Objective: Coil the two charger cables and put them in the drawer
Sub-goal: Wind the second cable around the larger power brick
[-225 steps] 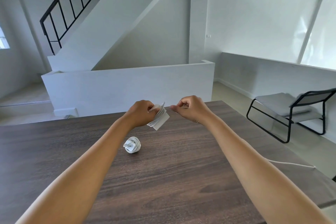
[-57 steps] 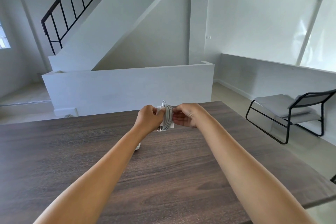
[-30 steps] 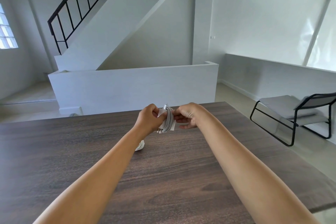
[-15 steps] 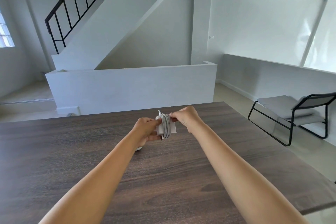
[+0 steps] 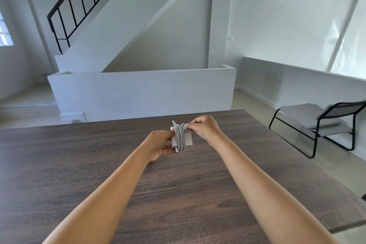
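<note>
charger [image 5: 187, 138], cable now wound round it, lower than before: left hand [image 5: 158, 145] grips body, right hand [image 5: 204, 128] pinches cable end.

1. There is a single view, from a wide-angle camera worn on the person's head; no second view shares the scene.
2. It looks forward and slightly down across the dark wood-grain table [image 5: 83, 164], whose far edge crosses the middle of the frame.
3. Both bare forearms enter from the bottom edge and run away from the lens; the left hand [image 5: 160, 145] and right hand [image 5: 204, 128] meet near the frame's centre, at arm's length.
4. Beyond the table the view takes in a low white wall [image 5: 138, 91], a white staircase with a black railing [image 5: 79, 4] at upper left, and a black-framed grey chair [image 5: 320, 123] at right.
5. Straight lines bow towards the edges.
</note>
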`<state>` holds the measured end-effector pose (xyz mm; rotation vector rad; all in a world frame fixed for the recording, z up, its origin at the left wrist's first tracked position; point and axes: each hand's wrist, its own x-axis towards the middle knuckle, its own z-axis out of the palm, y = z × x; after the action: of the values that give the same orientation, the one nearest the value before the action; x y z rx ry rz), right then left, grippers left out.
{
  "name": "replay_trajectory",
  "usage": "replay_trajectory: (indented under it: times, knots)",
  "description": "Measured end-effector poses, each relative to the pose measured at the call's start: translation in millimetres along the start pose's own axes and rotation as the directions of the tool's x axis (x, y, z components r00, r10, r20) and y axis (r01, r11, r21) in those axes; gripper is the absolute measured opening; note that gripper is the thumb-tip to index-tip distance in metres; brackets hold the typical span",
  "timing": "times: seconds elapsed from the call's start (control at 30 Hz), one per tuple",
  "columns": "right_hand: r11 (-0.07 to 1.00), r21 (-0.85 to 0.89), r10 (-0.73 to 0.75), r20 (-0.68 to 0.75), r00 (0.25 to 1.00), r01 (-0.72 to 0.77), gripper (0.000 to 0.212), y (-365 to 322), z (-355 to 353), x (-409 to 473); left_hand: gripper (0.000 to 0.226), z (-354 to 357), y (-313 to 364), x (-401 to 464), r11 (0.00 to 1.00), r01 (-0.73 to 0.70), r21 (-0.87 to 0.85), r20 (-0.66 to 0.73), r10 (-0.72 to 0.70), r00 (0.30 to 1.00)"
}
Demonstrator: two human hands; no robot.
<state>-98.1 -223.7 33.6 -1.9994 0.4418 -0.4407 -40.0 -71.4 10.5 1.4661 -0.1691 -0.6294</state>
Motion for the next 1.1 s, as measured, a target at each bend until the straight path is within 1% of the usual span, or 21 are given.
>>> replay_trajectory:
  times: [0.1,0.13,0.2,0.27,0.3,0.43,0.5,0.6,0.73,0.87,0.97,1.1]
  knots:
    - [0.999,0.032,-0.039,0.026,0.999,0.038,0.021,0,-5,1,0.022,-2,0,0,1.000,-0.016,0.020,0.029,0.015,0.999]
    - [0.998,0.040,-0.056,0.073,0.996,0.054,0.026,-1,-7,2,0.023,-3,0,1,0.999,-0.025,0.032,0.043,0.023,0.999]
    - [0.996,0.049,-0.086,0.246,0.965,0.077,0.036,-3,-12,0,0.027,-7,1,1,0.998,-0.040,0.056,0.076,0.035,0.997]
    - [0.995,0.025,-0.097,0.385,0.918,0.094,0.034,-4,-15,-2,0.031,-10,3,1,0.995,-0.045,0.088,0.104,0.035,0.994]
    - [0.994,0.019,-0.105,0.408,0.907,0.106,0.031,-3,-15,-1,0.033,-11,3,1,0.994,-0.046,0.103,0.113,0.034,0.993]
    - [0.989,0.079,-0.144,0.366,0.919,0.124,0.022,4,-13,3,0.029,-14,5,-1,0.986,-0.044,0.162,0.153,0.019,0.988]
    - [0.988,0.082,-0.152,0.378,0.913,0.131,0.021,6,-13,3,0.025,-15,5,-2,0.980,-0.050,0.191,0.159,0.020,0.987]
    - [0.985,0.068,-0.172,0.420,0.891,0.158,0.020,9,-13,5,0.026,-16,5,-2,0.977,-0.052,0.208,0.161,0.018,0.987]
    - [0.972,0.213,-0.177,0.399,0.900,0.097,0.020,14,-14,8,0.023,-18,8,-1,0.985,-0.042,0.165,0.167,0.015,0.986]
    - [0.934,0.355,-0.169,0.340,0.925,0.041,0.012,19,-10,8,0.022,-16,11,-2,0.982,-0.057,0.181,0.158,0.028,0.987]
    - [0.916,0.401,-0.141,0.296,0.945,0.012,0.004,16,-3,5,0.022,-14,13,-1,0.974,-0.094,0.208,0.130,0.067,0.989]
    - [0.886,0.463,-0.094,0.247,0.965,-0.032,0.004,13,2,4,0.029,-12,20,-1,0.945,-0.160,0.285,0.102,0.136,0.985]
